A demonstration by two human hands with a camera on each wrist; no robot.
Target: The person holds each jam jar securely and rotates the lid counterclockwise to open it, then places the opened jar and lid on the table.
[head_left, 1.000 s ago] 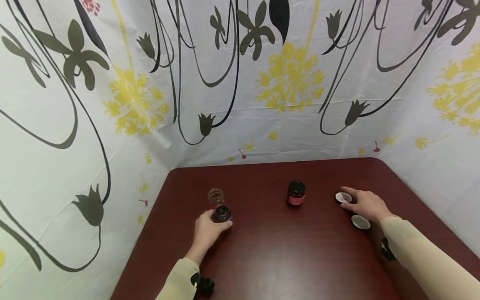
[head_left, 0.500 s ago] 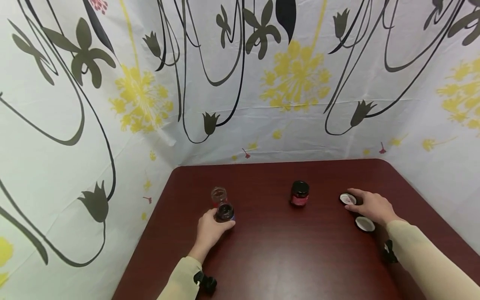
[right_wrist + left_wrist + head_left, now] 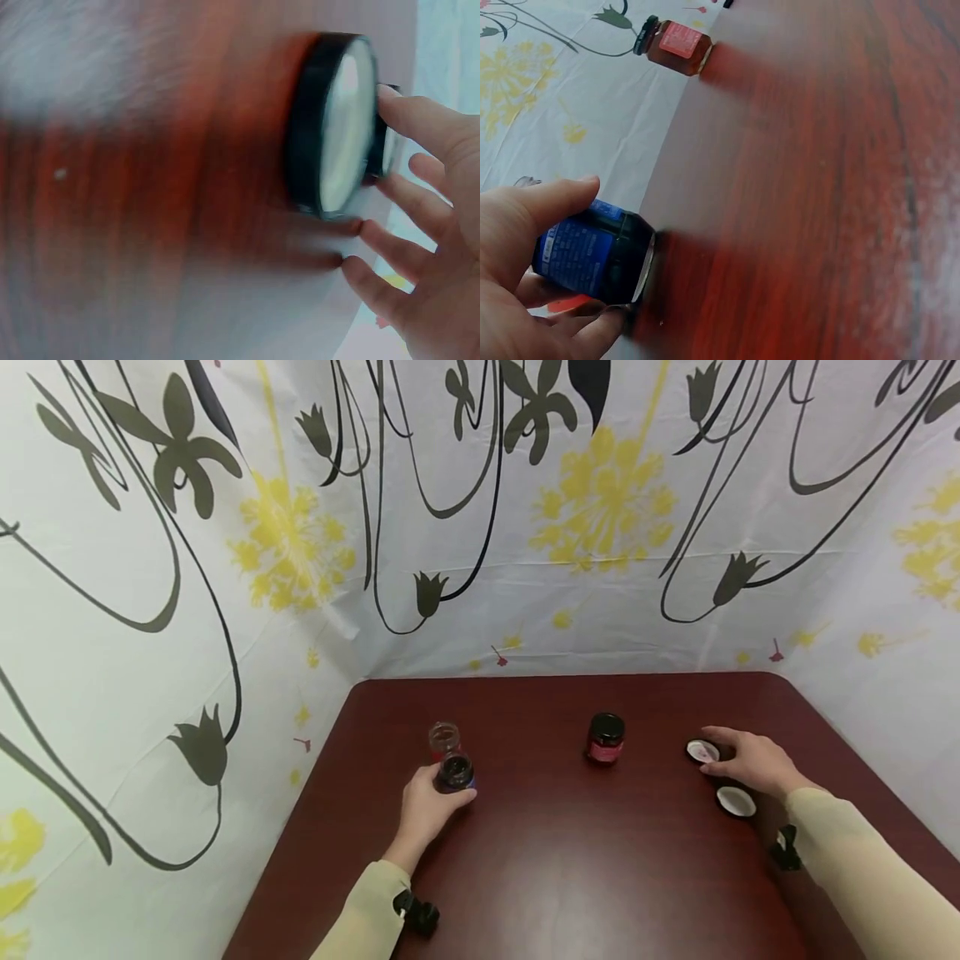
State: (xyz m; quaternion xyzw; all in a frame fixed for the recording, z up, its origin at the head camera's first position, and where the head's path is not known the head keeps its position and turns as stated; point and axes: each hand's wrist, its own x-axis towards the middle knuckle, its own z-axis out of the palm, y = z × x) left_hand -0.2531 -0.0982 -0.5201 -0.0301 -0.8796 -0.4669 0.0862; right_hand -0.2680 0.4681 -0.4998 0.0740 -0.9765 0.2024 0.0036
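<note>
My left hand grips an open-topped dark glass jar, its fingers and thumb curled around the sides. A blue label shows on that jar in the left wrist view. Just behind it stands a clear glass jar with no lid and some red low down. On the right side of the table, my right hand pinches the rim of an upturned jar lid between thumb and fingers. A second upturned lid, black with a pale inside, lies nearer and fills much of the right wrist view.
A capped jar with a pink-red label stands between the hands, toward the back. The dark red wooden table has rounded far corners. A flower-printed white cloth hangs right behind its far edge and along the sides.
The head view has shifted, so everything sits a little further right and higher. Both hands keep their hold, and the jars and lids stay in place on the table.
</note>
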